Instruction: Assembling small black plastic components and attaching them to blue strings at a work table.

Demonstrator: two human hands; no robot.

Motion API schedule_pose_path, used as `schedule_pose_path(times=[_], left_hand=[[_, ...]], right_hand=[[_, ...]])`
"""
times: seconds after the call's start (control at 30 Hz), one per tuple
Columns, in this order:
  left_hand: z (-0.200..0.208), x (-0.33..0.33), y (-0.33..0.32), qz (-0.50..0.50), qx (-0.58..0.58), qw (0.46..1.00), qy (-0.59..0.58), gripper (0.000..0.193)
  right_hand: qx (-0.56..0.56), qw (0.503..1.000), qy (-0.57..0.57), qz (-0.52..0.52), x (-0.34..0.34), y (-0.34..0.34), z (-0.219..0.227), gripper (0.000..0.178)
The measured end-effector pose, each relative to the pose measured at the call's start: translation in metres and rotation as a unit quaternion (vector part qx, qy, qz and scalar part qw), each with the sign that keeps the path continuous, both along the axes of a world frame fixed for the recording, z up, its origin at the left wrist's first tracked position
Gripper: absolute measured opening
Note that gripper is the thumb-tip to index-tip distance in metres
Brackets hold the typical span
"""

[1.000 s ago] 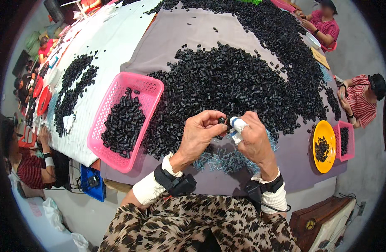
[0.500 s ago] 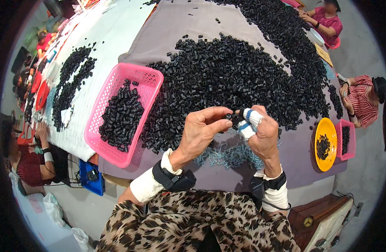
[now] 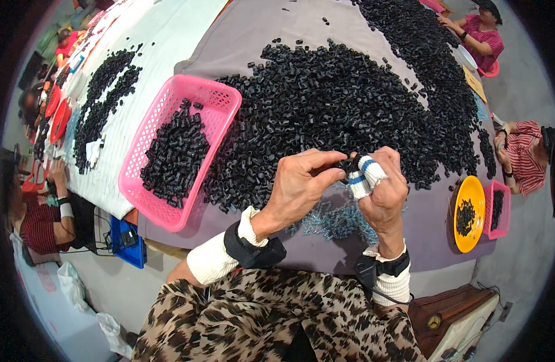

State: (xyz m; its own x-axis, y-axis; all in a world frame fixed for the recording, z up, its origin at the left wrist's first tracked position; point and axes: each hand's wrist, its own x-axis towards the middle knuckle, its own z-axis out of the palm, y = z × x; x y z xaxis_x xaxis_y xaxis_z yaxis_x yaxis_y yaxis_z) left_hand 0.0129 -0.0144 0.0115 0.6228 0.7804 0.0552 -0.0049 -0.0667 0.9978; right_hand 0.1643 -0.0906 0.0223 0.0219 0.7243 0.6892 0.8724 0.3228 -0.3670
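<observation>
My two hands meet above the near edge of a heap of small black plastic pieces [image 3: 313,102]. My left hand [image 3: 297,186] is closed, with thumb and forefinger pinching a small black plastic piece [image 3: 347,164]. Curled right beside it, my right hand [image 3: 384,196] has white, blue-striped finger covers and closes on the same small piece. Its fingers hide part of the piece, so I cannot tell its full shape. Beneath the hands lie many small bluish coil springs [image 3: 341,218] on the grey-mauve cloth [image 3: 289,253].
A pink basket [image 3: 149,211] of black pieces stands at left. At right are a yellow plate [image 3: 468,242] and a small pink basket [image 3: 501,230], both holding black pieces. Other people sit at the table; one in striped clothing [image 3: 525,160] is at right.
The view has shifted slightly, and my hands sit a little further right in it. Both keep their grip on the small black piece.
</observation>
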Motion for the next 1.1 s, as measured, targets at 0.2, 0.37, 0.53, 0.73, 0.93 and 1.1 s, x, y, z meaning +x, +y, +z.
schedule_pose_path(times=[0.2, 0.37, 0.53, 0.73, 0.93, 1.1], left_hand=[[-0.004, -0.001, 0.002, 0.007, 0.040, 0.999, 0.005, 0.025], [-0.004, 0.000, 0.003, 0.009, 0.039, 0.999, -0.005, 0.023], [-0.008, 0.001, 0.005, 0.017, 0.110, 0.994, -0.003, 0.023], [-0.009, 0.000, 0.005, 0.025, 0.149, 0.989, -0.002, 0.023], [-0.011, 0.001, 0.003, 0.027, 0.175, 0.984, 0.030, 0.022], [-0.008, -0.006, 0.007, -0.010, 0.133, 0.991, 0.027, 0.023]], right_hand=[[0.004, 1.000, -0.026, 0.011, -0.002, 0.002, -0.003, 0.027], [0.008, 1.000, -0.012, 0.025, -0.002, 0.002, -0.005, 0.029], [-0.027, 0.999, 0.024, 0.018, -0.001, 0.001, -0.008, 0.027], [-0.045, 0.999, 0.006, 0.026, -0.001, 0.000, -0.003, 0.027], [-0.037, 0.997, -0.021, 0.071, 0.005, 0.001, -0.003, 0.025], [-0.055, 0.995, -0.003, 0.088, 0.005, 0.001, -0.004, 0.023]])
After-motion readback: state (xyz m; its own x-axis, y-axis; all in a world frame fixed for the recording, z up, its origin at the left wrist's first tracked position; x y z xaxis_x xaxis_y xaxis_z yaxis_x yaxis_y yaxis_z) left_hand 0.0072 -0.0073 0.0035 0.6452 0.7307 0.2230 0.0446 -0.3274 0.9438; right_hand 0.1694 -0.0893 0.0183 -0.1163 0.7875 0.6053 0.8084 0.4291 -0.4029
